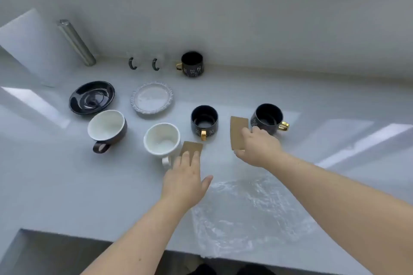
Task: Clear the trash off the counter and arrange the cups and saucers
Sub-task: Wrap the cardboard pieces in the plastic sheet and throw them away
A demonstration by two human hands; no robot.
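Note:
My right hand (259, 147) grips a brown cardboard card (238, 129) lifted beside a black gold-handled cup (268, 118). My left hand (185, 176) lies flat with its fingertips on a second brown card (192, 147) on the counter, next to a white cup (162, 139). Another black gold-handled cup (204, 120) stands between the cards. A brown cup with white inside (106, 128), a black saucer (92, 97) and a clear glass saucer (152, 98) sit to the left. A third black cup (192, 63) stands by the back wall.
Crumpled clear plastic wrap (250, 212) lies at the counter's front edge below my hands. Two clear glass cups with dark handles (145, 63) stand by the wall. A metal cylinder (76, 42) and a white board (33, 44) lean at the back left.

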